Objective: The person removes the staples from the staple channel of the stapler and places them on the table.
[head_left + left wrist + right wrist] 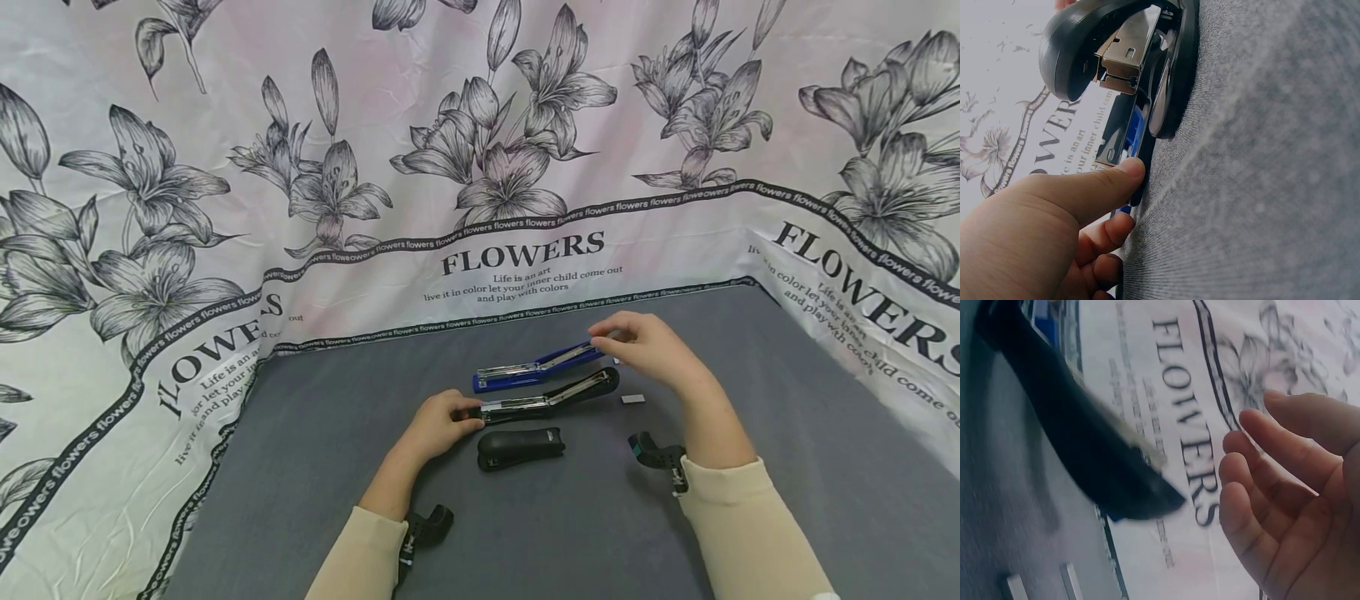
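My left hand (435, 427) grips the left end of an opened black stapler (517, 406), its top swung back to the right and its metal staple channel exposed. In the left wrist view the thumb (1107, 184) presses that end from above. Behind it lies a blue stapler (510, 379), also folded open. My right hand (648, 350) hovers at the blue stapler's right end, overlapping it in the head view. The right wrist view has its fingers (1260, 469) loosely curved with nothing between them, beside the black stapler's raised top (1079, 425).
A second black stapler (521, 447), closed, lies on its side in front of the opened one. A staple strip (633, 399) rests to the right on the grey tabletop (570, 533). Flower-printed cloth (525, 292) hangs behind and at both sides.
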`<state>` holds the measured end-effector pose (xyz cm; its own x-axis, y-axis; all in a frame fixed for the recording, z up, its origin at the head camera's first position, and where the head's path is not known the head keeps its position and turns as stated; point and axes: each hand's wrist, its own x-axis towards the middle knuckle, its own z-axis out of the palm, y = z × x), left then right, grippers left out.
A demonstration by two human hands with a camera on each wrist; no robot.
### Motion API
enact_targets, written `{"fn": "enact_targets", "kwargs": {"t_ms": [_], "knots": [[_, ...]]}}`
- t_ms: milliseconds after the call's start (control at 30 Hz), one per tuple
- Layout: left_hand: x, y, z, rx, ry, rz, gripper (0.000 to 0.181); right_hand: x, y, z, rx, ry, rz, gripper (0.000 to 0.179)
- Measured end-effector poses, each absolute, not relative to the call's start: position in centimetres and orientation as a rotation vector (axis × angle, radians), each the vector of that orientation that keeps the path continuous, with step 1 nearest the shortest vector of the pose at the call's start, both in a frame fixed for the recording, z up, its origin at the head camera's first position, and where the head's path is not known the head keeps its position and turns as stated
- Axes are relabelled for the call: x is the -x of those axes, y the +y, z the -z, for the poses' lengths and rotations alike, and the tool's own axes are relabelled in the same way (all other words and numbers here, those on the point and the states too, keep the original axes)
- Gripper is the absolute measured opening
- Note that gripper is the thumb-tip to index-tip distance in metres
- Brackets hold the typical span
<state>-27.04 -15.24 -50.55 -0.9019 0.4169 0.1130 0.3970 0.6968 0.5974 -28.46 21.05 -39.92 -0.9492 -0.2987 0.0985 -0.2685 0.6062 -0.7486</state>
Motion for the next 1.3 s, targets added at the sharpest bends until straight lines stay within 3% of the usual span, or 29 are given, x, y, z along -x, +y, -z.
{"fn": "enact_targets", "kwargs": {"t_ms": [667,1300], "knots": [[27.1,-15.5,50.7,-0.683,2.866,-0.980,0.032,28.4,14.2,40.2,0.727,2.652,1.348,0.024],[27.3,-15.3,50.7,-0.708,2.866,-0.996,0.030,28.2,9.0,43.7,1.069,2.573,0.861,0.021]]}}
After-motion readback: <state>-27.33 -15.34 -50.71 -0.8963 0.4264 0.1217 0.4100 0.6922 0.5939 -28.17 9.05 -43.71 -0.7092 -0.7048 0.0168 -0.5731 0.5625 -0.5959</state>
